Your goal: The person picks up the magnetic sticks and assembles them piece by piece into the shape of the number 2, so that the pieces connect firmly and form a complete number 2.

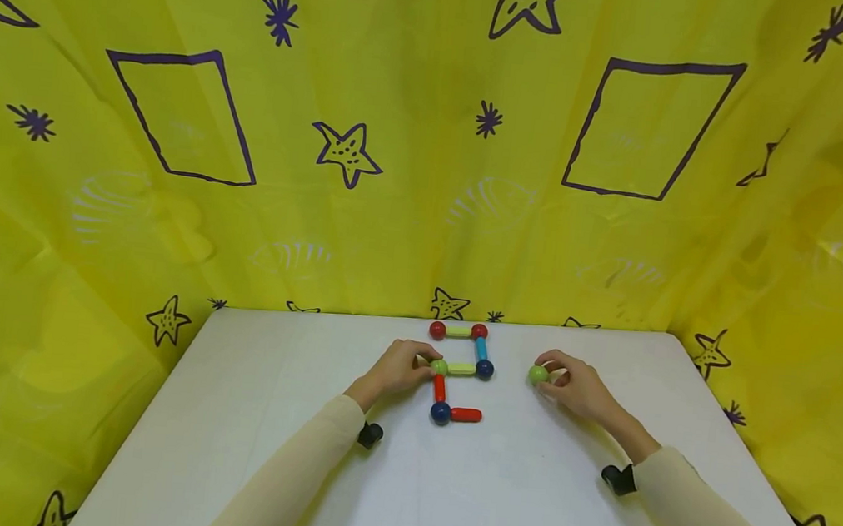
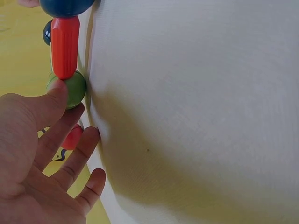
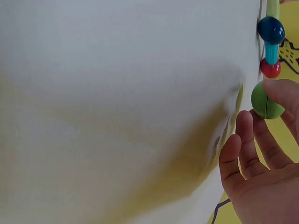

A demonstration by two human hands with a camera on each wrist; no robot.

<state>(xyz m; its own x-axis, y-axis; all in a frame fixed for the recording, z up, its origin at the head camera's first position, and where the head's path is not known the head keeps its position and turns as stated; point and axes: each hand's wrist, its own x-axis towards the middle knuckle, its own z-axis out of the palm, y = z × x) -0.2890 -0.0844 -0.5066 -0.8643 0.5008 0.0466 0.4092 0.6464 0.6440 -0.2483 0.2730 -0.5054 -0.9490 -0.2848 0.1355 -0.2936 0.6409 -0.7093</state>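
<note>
A chain of coloured balls and short rods lies on the white table. My left hand (image 1: pixel 402 367) pinches its green ball (image 2: pixel 76 88) between thumb and fingers. From that ball a red rod (image 1: pixel 441 388) runs to a dark blue ball (image 1: pixel 441 413), where a second red rod (image 1: pixel 467 415) points right. A pale yellow-green rod (image 1: pixel 461 368) joins the green ball to another dark blue ball (image 1: pixel 484 370); a light blue rod (image 1: pixel 481 349) leads up to a red ball (image 1: pixel 479 331). To the right, my right hand (image 1: pixel 578 387) pinches a loose green ball (image 3: pixel 266 101), apart from the chain.
At the chain's far end, another pale yellow-green rod (image 1: pixel 458 331) ends in a second red ball (image 1: pixel 437 330). The white cloth-covered table (image 1: pixel 265 416) meets a yellow curtain (image 1: pixel 394 235) with star drawings at the back and sides.
</note>
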